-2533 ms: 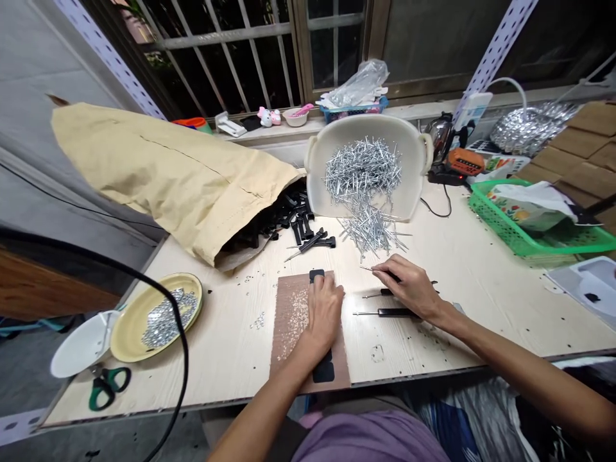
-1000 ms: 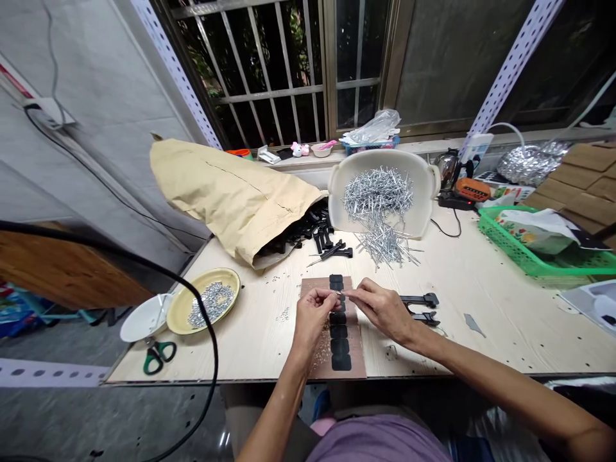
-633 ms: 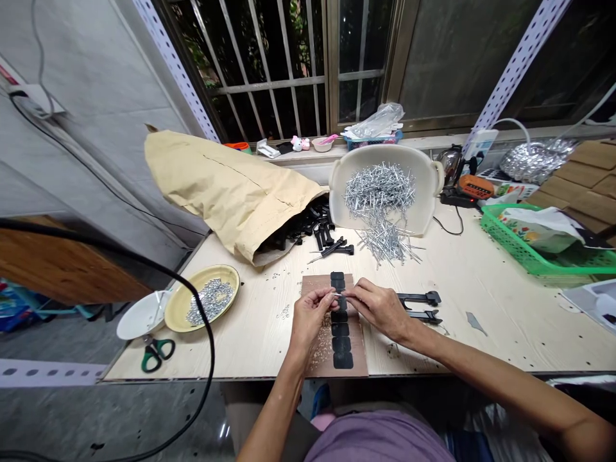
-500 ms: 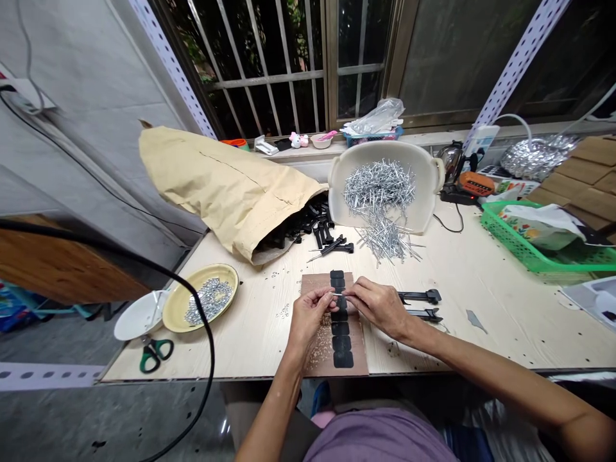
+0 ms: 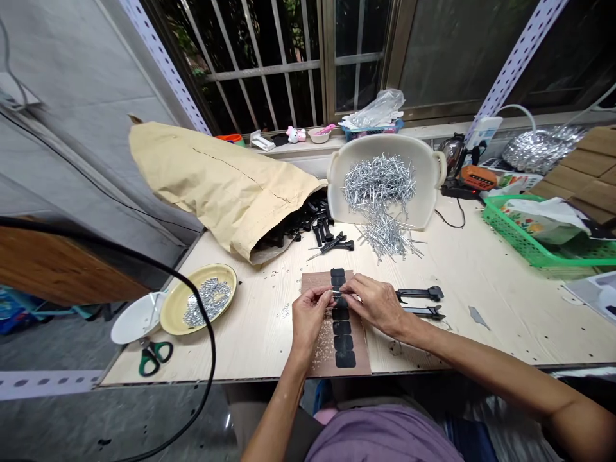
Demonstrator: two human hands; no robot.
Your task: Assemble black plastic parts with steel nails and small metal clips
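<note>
My left hand [image 5: 309, 316] is closed in a pinch at one end of a thin silver metal pin [image 5: 337, 293]. My right hand [image 5: 378, 303] pinches the other end, fingertips almost meeting the left ones. Both are over a brown board [image 5: 321, 363] with a column of black rounded pads [image 5: 342, 328] down it. What else the fingertips may hold is too small to see. Right of the board, partly behind my right hand, lie black plastic parts [image 5: 419, 294] with long shanks.
A white basin [image 5: 423, 208] spills metal pins [image 5: 380, 183] onto the table. Black pieces [image 5: 323, 228] come out of a paper sack [image 5: 226, 186]. Leftward are a yellow plate [image 5: 166, 314] of small metal bits, a white dish [image 5: 129, 319], scissors [image 5: 154, 357] and a black cable [image 5: 210, 333]. A green basket [image 5: 529, 250] stands right.
My fingertips have drawn slightly closer together around the pin, so less of it shows. The right hand has shifted a little left. The whole view has moved slightly.
</note>
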